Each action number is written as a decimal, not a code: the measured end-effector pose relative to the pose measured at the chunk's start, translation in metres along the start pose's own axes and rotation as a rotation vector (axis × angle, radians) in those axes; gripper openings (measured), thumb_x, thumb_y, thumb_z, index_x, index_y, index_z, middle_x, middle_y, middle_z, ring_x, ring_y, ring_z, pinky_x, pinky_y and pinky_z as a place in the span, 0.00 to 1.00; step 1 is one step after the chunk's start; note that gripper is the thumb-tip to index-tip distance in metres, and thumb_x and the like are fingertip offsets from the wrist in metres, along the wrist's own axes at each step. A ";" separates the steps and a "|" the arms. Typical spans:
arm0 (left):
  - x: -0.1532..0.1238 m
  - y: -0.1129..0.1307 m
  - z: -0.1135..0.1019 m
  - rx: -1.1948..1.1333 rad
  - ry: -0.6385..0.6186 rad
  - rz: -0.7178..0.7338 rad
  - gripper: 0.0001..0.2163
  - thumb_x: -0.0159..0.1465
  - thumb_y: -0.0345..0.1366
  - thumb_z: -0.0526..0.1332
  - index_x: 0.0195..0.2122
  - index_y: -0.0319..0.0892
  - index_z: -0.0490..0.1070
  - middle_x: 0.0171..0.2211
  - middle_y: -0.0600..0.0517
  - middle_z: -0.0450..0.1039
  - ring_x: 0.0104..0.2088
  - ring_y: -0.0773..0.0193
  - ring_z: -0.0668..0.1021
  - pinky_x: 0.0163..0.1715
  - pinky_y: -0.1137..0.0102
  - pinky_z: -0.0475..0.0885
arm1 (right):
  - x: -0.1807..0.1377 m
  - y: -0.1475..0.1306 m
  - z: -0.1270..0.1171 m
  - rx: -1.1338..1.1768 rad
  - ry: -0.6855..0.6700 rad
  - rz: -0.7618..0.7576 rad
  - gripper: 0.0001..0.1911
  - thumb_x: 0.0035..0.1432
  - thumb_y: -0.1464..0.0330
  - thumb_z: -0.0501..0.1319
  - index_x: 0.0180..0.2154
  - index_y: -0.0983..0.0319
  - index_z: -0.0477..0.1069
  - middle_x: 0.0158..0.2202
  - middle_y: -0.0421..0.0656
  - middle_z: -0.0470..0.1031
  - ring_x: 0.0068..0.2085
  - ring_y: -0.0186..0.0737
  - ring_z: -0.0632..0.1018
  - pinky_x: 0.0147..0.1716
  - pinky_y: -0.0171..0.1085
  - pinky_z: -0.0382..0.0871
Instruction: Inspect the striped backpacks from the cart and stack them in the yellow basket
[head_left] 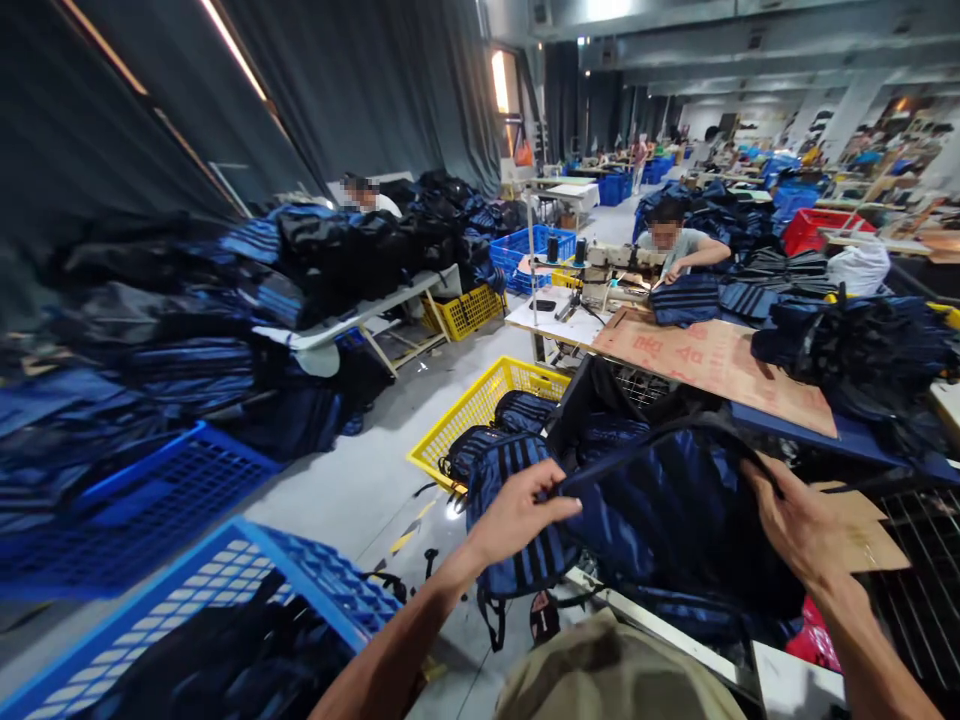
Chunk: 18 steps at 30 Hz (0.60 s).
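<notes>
At 9 o'clock, the largest mass is a heap of dark blue bags (187,320), spread over a folding table and the floor beside it. At 7 o'clock, a blue crate (225,575) stands just beside your left arm, with dark bags inside. At centre, toward 5 o'clock, the navy striped backpack (660,510) sits over the near edge of the bench (675,634), between your two hands. At 1 o'clock, a cardboard sheet (712,360) lies on the bench beyond it. At 11 o'clock from the backpack, a yellow crate (480,400) on the floor holds more striped backpacks. Farther off at 1 o'clock, a person (679,245) sits at a sewing machine. Your left hand (517,515) is closed, pinching the backpack's upper edge. Your right hand (795,520) grips the opposite side, fingers curled over the fabric.
</notes>
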<state>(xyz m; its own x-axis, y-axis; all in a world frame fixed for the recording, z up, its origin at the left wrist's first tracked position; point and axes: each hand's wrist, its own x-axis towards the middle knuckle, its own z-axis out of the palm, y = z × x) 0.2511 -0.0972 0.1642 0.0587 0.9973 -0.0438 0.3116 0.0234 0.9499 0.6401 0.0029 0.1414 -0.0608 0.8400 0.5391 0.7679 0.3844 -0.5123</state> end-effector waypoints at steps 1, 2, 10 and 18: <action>0.006 -0.002 -0.008 0.140 0.166 0.051 0.15 0.68 0.50 0.69 0.34 0.45 0.72 0.32 0.56 0.71 0.35 0.64 0.73 0.37 0.70 0.68 | 0.001 -0.007 0.007 -0.008 -0.013 -0.026 0.30 0.71 0.43 0.57 0.47 0.58 0.86 0.29 0.48 0.85 0.21 0.44 0.79 0.24 0.39 0.66; 0.013 -0.003 -0.017 0.274 0.328 0.105 0.14 0.70 0.49 0.66 0.34 0.45 0.72 0.32 0.55 0.72 0.35 0.63 0.74 0.38 0.69 0.68 | 0.002 -0.017 0.014 -0.006 -0.021 -0.050 0.30 0.71 0.42 0.57 0.45 0.58 0.86 0.25 0.47 0.82 0.19 0.42 0.76 0.22 0.38 0.63; 0.049 -0.007 -0.088 0.318 0.755 0.270 0.28 0.72 0.60 0.63 0.62 0.43 0.72 0.53 0.46 0.81 0.51 0.56 0.81 0.55 0.62 0.76 | 0.036 -0.107 0.041 0.289 0.061 0.051 0.30 0.75 0.43 0.53 0.28 0.57 0.67 0.21 0.37 0.62 0.24 0.37 0.65 0.25 0.37 0.57; 0.014 -0.118 -0.055 -0.131 0.445 -0.133 0.34 0.62 0.62 0.72 0.56 0.38 0.80 0.53 0.42 0.85 0.53 0.45 0.83 0.58 0.52 0.80 | 0.077 -0.091 0.150 0.572 -0.059 0.233 0.30 0.73 0.40 0.56 0.30 0.57 0.61 0.27 0.35 0.59 0.31 0.36 0.61 0.30 0.36 0.57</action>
<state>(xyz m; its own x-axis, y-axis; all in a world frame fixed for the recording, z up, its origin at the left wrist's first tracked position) 0.1635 -0.0819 0.0688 -0.3939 0.9173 -0.0584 0.1647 0.1330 0.9773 0.4698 0.0903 0.1296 0.0199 0.9402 0.3402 0.3033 0.3185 -0.8981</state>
